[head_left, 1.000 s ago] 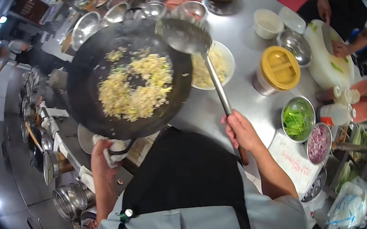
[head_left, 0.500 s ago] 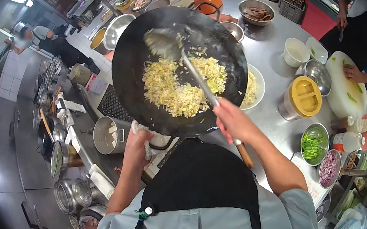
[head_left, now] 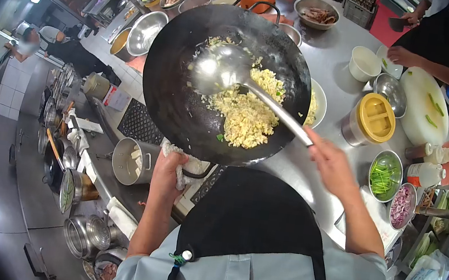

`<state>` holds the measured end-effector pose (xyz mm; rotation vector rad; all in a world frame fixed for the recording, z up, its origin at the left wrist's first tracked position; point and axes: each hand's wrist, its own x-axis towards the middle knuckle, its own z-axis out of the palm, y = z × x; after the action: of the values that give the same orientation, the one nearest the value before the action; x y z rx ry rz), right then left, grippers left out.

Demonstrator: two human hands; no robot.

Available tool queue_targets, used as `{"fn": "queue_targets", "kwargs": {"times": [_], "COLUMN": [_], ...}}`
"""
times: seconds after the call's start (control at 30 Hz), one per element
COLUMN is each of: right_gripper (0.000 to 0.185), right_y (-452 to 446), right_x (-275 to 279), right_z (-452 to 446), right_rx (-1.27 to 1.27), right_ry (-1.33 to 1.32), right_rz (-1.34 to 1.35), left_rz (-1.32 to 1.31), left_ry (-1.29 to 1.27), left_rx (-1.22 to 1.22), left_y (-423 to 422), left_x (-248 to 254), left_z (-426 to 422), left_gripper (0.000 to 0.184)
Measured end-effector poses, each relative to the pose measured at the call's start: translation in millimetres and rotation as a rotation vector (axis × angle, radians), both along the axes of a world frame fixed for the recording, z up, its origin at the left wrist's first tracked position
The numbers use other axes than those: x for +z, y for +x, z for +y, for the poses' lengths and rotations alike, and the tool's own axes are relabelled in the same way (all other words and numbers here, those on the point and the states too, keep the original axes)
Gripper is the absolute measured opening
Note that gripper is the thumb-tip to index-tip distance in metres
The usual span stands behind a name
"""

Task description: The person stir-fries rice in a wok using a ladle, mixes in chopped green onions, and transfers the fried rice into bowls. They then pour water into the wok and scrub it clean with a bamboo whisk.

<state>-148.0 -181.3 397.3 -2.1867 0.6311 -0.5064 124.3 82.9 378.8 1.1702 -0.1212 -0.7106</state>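
My left hand (head_left: 168, 171) is closed around a folded white cloth (head_left: 194, 164) at the near handle of a large black wok (head_left: 167, 64), which hangs tilted over the counter's edge. Fried rice with egg (head_left: 248, 121) lies heaped in the lower right of the wok. My right hand (head_left: 332, 164) grips the shaft of a steel ladle (head_left: 219, 70). The ladle's rounded back faces up over the rice on the wok's left side. Partly behind the wok's right rim stands a white bowl (head_left: 320, 108) with more rice in it.
On the steel counter (head_left: 333, 69) stand a yellow-lidded container (head_left: 372, 118), a bowl of green scallions (head_left: 384, 175) and a bowl of chopped purple onion (head_left: 402, 206). A co-worker's hand (head_left: 403, 56) is beside a white cutting board (head_left: 417, 117). At left stands a pot (head_left: 133, 162).
The ladle has turned its back upward and shifted right, with my right hand moving right and down. Rice has gathered toward the wok's lower right. The co-worker's hand has left the board.
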Motion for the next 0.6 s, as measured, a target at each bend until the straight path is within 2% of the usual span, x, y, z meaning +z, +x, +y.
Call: {"fn": "queue_targets", "kwargs": {"times": [0.1, 0.23, 0.3, 0.33, 0.43, 0.53, 0.6], "right_gripper": [0.049, 0.048, 0.047, 0.046, 0.046, 0.05, 0.048], "right_y": [28.3, 38.4, 65.2, 75.8, 71.7, 9.4, -43.2], "right_x": [-19.0, 15.2, 26.5, 13.4, -11.9, -28.3, -63.0], "right_z": [9.8, -15.2, -8.6, -11.8, 2.2, 23.0, 16.0], "right_rx": [0.081, 0.059, 0.004, 0.056, 0.107, 0.137, 0.104], "right_ry": [-0.172, 0.06, 0.195, 0.226, 0.089, -0.029, -0.004], "right_rz": [0.17, 0.121, 0.092, -0.034, 0.027, 0.197, 0.249], "left_rz": [-0.018, -0.001, -0.046, -0.071, -0.118, -0.072, -0.013], "left_ry": [-0.007, -0.023, -0.005, -0.001, -0.036, -0.03, -0.003], "left_rx": [-0.007, -0.002, -0.016, -0.022, -0.026, -0.009, 0.04], "left_y": [-4.6, -7.1, -0.9, 2.2, 5.1, 12.2, 6.5], "left_x": [6.2, 7.0, -6.4, -9.0, -6.1, -13.2, -8.5], "left_z": [-2.7, -8.1, -3.3, -2.9, -5.1, -3.0, -4.7], "left_gripper": [0.021, 0.021, 0.037, 0.046, 0.035, 0.027, 0.025]}}
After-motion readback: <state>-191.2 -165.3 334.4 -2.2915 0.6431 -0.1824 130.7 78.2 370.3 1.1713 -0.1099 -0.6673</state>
